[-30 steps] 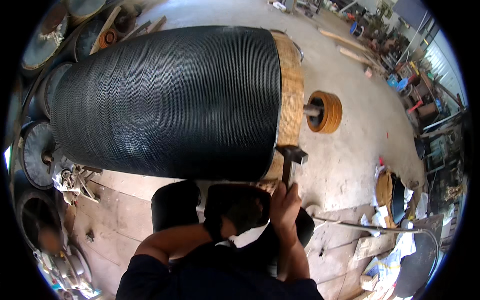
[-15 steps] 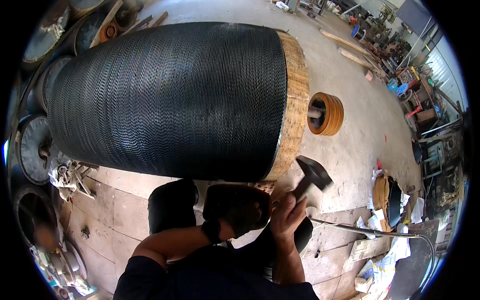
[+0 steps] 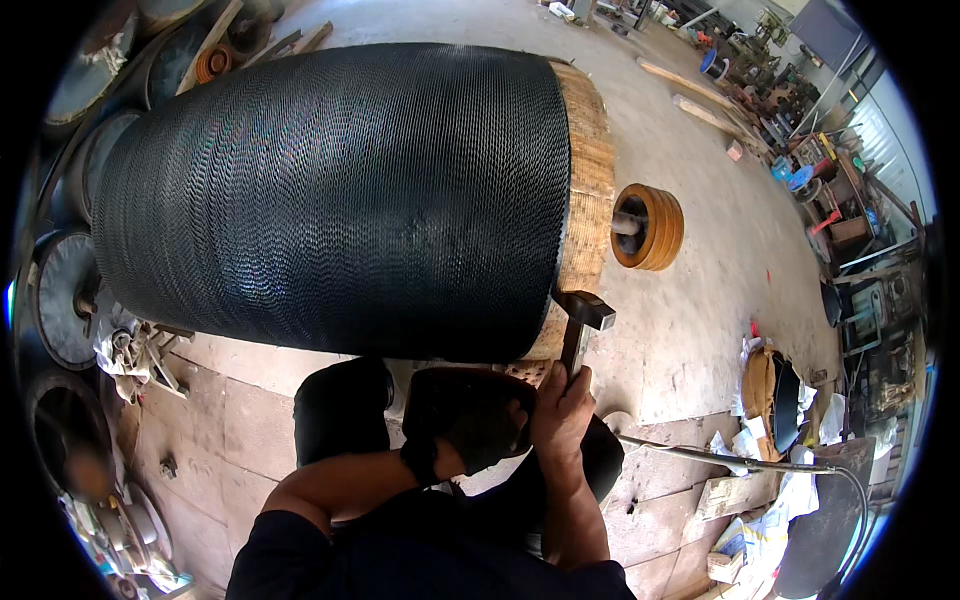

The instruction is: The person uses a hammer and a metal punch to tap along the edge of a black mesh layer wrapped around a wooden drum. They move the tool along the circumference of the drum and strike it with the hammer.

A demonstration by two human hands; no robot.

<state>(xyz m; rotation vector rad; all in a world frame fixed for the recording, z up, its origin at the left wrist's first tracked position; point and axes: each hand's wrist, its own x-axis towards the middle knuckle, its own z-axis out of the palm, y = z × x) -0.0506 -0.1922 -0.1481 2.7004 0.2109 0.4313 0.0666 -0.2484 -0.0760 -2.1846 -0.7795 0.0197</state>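
Observation:
My right hand (image 3: 562, 408) is wrapped round the handle of a hammer (image 3: 576, 343). The hammer stands upright, its metal head beside the light-brown end band (image 3: 588, 190) of a large roller wound with black ridged covering (image 3: 340, 200). My left hand (image 3: 482, 434) wears a dark glove and reaches into a dark open container (image 3: 440, 398) between my knees. Its fingers look curled near the container's right side; shadow hides what they hold, if anything. A dark band (image 3: 420, 461) circles my left wrist.
An orange-brown grooved pulley (image 3: 650, 227) sits on the roller's shaft at the right end. Dark round drums (image 3: 70, 298) line the left. A hose (image 3: 720, 458) runs along the floor at right, near a torn brown roll (image 3: 757, 400) and scraps. Wooden beams (image 3: 685, 82) lie farther back.
My right hand has moved slightly left and up, bringing the hammer from a tilt to upright, its head closer to the roller's end band. My left hand stays in the container.

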